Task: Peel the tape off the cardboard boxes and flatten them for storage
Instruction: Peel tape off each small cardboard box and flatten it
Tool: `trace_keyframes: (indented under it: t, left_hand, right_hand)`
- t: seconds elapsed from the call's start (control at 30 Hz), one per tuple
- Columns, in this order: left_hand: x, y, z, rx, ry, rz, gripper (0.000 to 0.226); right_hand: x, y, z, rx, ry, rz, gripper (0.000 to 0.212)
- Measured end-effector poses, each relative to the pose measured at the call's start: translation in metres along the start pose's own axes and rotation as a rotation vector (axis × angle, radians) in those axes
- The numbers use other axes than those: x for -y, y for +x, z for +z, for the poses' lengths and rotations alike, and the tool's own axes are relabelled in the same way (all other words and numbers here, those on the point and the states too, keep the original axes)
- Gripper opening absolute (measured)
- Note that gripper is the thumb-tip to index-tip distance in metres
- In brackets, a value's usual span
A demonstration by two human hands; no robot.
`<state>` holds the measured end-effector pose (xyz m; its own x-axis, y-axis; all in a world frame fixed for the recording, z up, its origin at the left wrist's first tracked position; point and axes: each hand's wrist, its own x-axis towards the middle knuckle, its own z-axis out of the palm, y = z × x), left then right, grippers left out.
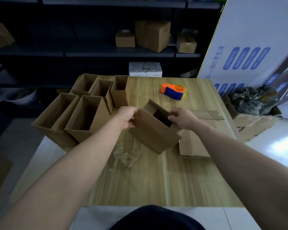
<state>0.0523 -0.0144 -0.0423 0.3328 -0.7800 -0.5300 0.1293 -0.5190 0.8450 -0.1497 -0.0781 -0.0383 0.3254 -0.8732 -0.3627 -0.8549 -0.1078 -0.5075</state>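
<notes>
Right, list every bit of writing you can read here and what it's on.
"磁疗养生床": vertical blue characters on the big white board at the right.
Blue ovals on that board: text blurred.
White foam box behind the table: dark mark, unreadable.
Cardboard boxes: no print visible.

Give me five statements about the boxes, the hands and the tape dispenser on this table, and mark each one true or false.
1. Both hands hold the same cardboard box. True: the left hand grips its left end and the right hand its open top edge.
2. The tape dispenser is in the right hand. False: it lies alone on the far part of the table.
3. Open boxes stand in a group on the table's left side. True.
4. The crumpled clear tape lies inside the held box. False: it lies on the table in front of that box.
5. A flattened cardboard piece lies to the right of the held box. True.
</notes>
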Motion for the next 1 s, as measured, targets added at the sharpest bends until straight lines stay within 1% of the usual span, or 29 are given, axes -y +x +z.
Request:
trace_keyframes:
  t: [0.03,0.07,0.13,0.17,0.2,0.27,0.33,0.4,0.47,0.53,0.57,0.63,0.7,0.8,0.9,0.93,1.0]
  left_hand:
    - [-0.003,-0.001,0.001,0.020,0.002,-0.016,0.023]
    - [-0.006,-0.001,0.002,0.047,0.028,-0.038,0.036]
    - [-0.012,0.000,0.005,0.070,0.131,-0.055,0.068]
    - [-0.015,0.000,0.008,0.048,0.197,-0.036,0.074]
    - [-0.020,0.002,0.011,0.009,0.294,0.009,0.075]
    - [-0.030,0.007,0.015,-0.064,0.567,0.110,0.070]
    - [-0.040,0.007,0.019,-0.090,0.768,0.184,0.062]
    - [-0.045,0.005,0.022,-0.133,0.904,0.241,0.057]
    - [-0.044,0.004,0.024,-0.244,1.032,0.302,0.048]
    - [-0.041,0.006,0.023,-0.329,1.120,0.336,0.041]
    - [-0.040,0.008,0.021,-0.345,1.142,0.345,0.039]
    - [-0.039,0.011,0.016,-0.345,1.147,0.374,0.033]
    - [-0.039,0.012,0.011,-0.344,1.089,0.411,0.028]
    - [-0.034,0.015,0.002,-0.376,0.918,0.443,0.024]
    - [-0.029,0.018,-0.005,-0.349,0.666,0.406,0.024]
    - [-0.028,0.020,-0.007,-0.345,0.572,0.396,0.023]
    - [-0.028,0.021,-0.009,-0.372,0.431,0.408,0.019]
  right_hand:
    - [0.001,0.000,-0.001,-0.015,0.011,-0.015,0.029]
    - [0.003,-0.001,-0.004,-0.033,0.025,-0.022,0.026]
    - [0.009,-0.001,-0.009,-0.089,0.036,-0.031,0.029]
    - [0.012,0.000,-0.011,-0.117,0.029,-0.042,0.031]
    - [0.017,0.002,-0.012,-0.138,0.010,-0.057,0.029]
    - [0.027,0.004,-0.012,-0.174,-0.055,-0.094,0.024]
    - [0.037,0.005,-0.013,-0.219,-0.092,-0.124,0.026]
    - [0.047,0.006,-0.014,-0.269,-0.095,-0.158,0.027]
    - [0.055,0.005,-0.014,-0.292,-0.105,-0.185,0.026]
    - [0.060,0.005,-0.013,-0.301,-0.123,-0.203,0.025]
    - [0.061,0.005,-0.012,-0.305,-0.141,-0.207,0.025]
    - [0.064,0.005,-0.011,-0.315,-0.169,-0.220,0.025]
    - [0.066,0.005,-0.011,-0.323,-0.174,-0.234,0.026]
    - [0.070,0.003,-0.018,-0.360,-0.184,-0.242,0.026]
    - [0.071,0.004,-0.026,-0.454,-0.204,-0.187,0.027]
    - [0.070,0.005,-0.027,-0.481,-0.149,-0.157,0.031]
    - [0.064,0.006,-0.030,-0.508,0.051,-0.104,0.043]
